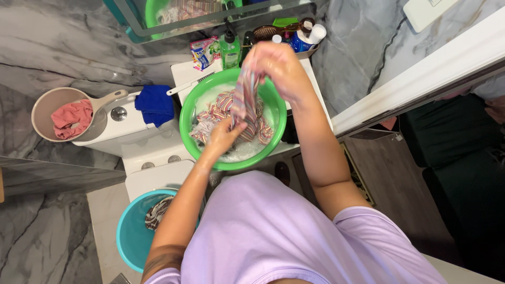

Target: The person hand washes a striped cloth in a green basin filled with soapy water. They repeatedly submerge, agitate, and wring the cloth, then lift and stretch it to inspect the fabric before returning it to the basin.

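A green plastic basin [187,131] with soapy water stands on the white sink counter. A striped, multicoloured cloth [243,100] lies partly in the water. My right hand [278,67] grips its upper end and holds it raised above the basin. My left hand [223,138] clasps the lower part of the same cloth just over the suds. The cloth hangs stretched between both hands.
A beige dipper [44,110] with a pink cloth sits on the white toilet tank [126,129], beside a blue cloth [155,105]. A teal bucket [129,231] with a patterned garment stands on the floor. Bottles and a hairbrush [265,32] line the back of the counter.
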